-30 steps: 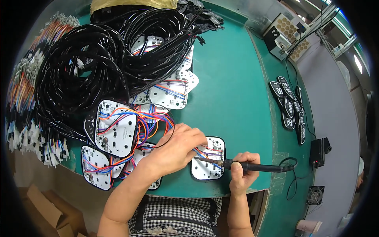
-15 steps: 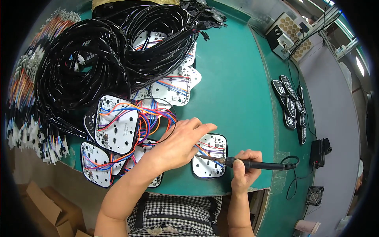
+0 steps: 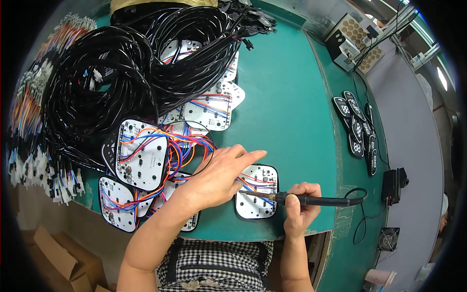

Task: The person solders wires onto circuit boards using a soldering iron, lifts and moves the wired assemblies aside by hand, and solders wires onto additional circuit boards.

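Observation:
A white circuit board (image 3: 249,209) with a black rim lies near the table's front edge. Coloured wires (image 3: 253,186) cross it, running out from beneath my left hand (image 3: 214,176). That hand is closed on the wires at the board's left side, one finger stretched toward the right; the fingertips on the wires are partly hidden. My right hand (image 3: 300,204) grips a soldering iron (image 3: 311,200) by its black handle. Its metal tip reaches leftward over the board, close to the left fingers; whether it touches the board I cannot tell.
More wired boards (image 3: 141,155) pile up at left beside black cable bundles (image 3: 107,82) and loose white-ended wires (image 3: 29,107). Rightward are black oval panels (image 3: 357,131), a black box (image 3: 395,186), a small fan (image 3: 388,239) and a cup (image 3: 379,277). A cardboard box (image 3: 63,253) stands lower left.
The whole view has shifted slightly. Both hands, the soldering iron and the board keep nearly the same places relative to one another.

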